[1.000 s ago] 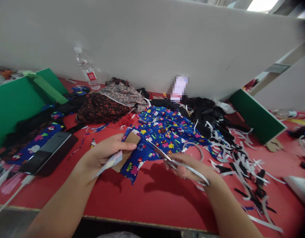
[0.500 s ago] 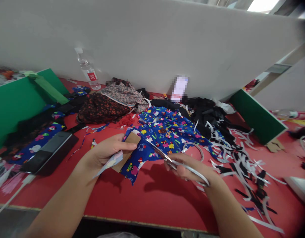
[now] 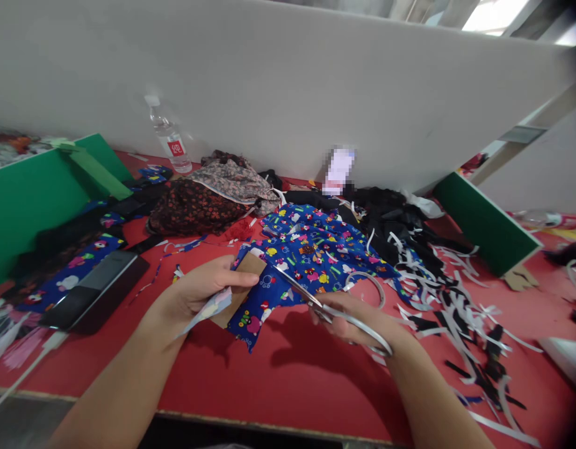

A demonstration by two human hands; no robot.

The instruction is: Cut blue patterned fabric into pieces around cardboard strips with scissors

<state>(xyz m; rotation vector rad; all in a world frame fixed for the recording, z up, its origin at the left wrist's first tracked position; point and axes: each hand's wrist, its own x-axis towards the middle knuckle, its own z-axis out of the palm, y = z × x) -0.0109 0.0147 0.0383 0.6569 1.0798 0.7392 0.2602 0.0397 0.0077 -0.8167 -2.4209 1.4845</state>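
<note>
My left hand (image 3: 213, 280) pinches a brown cardboard piece (image 3: 244, 284) against blue fabric (image 3: 311, 249) printed with small cartoon figures. A narrow end of that fabric hangs below the cardboard, and a pale printed flap (image 3: 208, 310) sticks out under my palm. My right hand (image 3: 346, 318) grips metal scissors (image 3: 311, 298) by their pale handles. Their blades point up and left over the blue fabric, just right of the cardboard. Whether the blades are parted is hard to tell. Behind the right hand lies a whitish ring (image 3: 369, 280), perhaps a roll of tape.
Dark floral cloth (image 3: 194, 202) is heaped behind my left hand, near a water bottle (image 3: 171, 140). A black device (image 3: 101, 287) with a white cable lies left. White and black strips (image 3: 470, 337) litter the right side. Green boards (image 3: 489, 221) stand at both sides, a grey partition (image 3: 269, 87) behind.
The view has shifted slightly, so things sit a little lower. Both hands keep their holds; the scissors have barely moved relative to the fabric.
</note>
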